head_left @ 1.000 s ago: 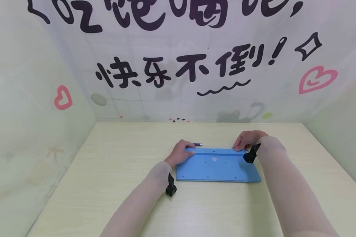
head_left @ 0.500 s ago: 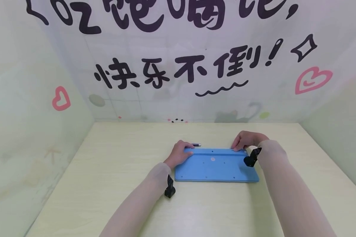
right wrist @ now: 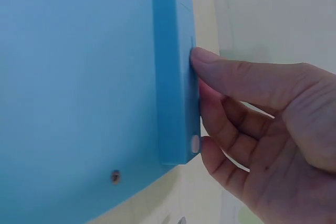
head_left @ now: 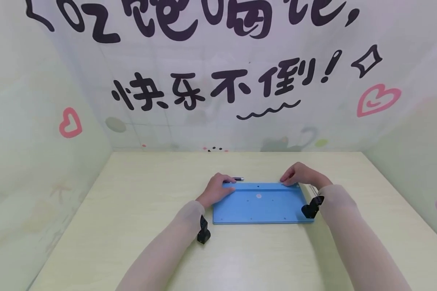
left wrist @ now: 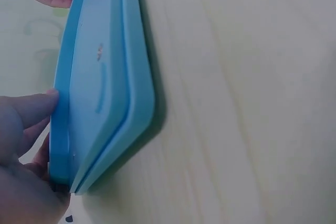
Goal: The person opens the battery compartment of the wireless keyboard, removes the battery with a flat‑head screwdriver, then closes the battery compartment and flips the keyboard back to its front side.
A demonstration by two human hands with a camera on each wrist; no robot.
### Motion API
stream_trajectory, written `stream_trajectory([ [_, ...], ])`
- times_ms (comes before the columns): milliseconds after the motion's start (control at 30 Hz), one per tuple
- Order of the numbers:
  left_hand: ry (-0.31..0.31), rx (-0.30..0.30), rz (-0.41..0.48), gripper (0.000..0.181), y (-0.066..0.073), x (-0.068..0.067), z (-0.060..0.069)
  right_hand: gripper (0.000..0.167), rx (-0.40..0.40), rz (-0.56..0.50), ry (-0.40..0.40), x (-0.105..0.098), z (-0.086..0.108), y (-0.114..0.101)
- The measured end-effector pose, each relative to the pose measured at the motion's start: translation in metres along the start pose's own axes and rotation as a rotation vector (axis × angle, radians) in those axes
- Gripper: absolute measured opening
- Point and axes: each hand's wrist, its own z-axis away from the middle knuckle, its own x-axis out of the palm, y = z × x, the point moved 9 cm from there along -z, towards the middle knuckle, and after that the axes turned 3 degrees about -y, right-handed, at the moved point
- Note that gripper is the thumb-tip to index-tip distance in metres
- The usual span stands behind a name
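A blue keyboard [head_left: 262, 208] lies underside up on the table, with a raised ridge along its far edge and small screw holes. My left hand [head_left: 215, 190] grips its far left corner, thumb on the ridge and fingers behind, as the left wrist view shows. At the far right end my right hand [head_left: 300, 174] pinches the ridge's back edge. In the right wrist view, the thumb [right wrist: 207, 56] presses by a thin seam, and curled fingers [right wrist: 218, 114] touch the back face near a small pale oval spot [right wrist: 195, 144].
Behind the keyboard, near my left fingers, lies a dark pen-like cylinder [head_left: 238, 179] with a silvery end. A thin greyish item [head_left: 313, 188] shows partly beside my right wrist. A printed backdrop [head_left: 204, 129] rises at the table's [head_left: 131, 194] far edge.
My right wrist has turned and come lower, and its fingertips have slid slightly left along the ridge. The left hand keeps its grip. The whole head view has shifted a little.
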Motion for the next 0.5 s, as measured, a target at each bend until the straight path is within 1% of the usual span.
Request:
stream_trajectory([
  [100, -0.007, 0.001, -0.001, 0.022, -0.002, -0.002, 0.0, 0.019, -0.007, 0.016, 0.049, 0.001, 0.004, -0.002],
  [200, -0.012, 0.003, -0.008, 0.022, -0.004, -0.003, -0.001, 0.021, -0.024, 0.041, 0.082, 0.001, 0.012, -0.007],
  [333, -0.012, 0.0, -0.008, 0.023, -0.002, -0.009, 0.002, 0.023, -0.056, 0.049, 0.099, -0.001, 0.023, -0.013],
  [500, -0.003, -0.013, -0.003, 0.024, -0.001, -0.016, 0.01, 0.023, -0.078, 0.068, 0.111, 0.0, 0.035, -0.017],
])
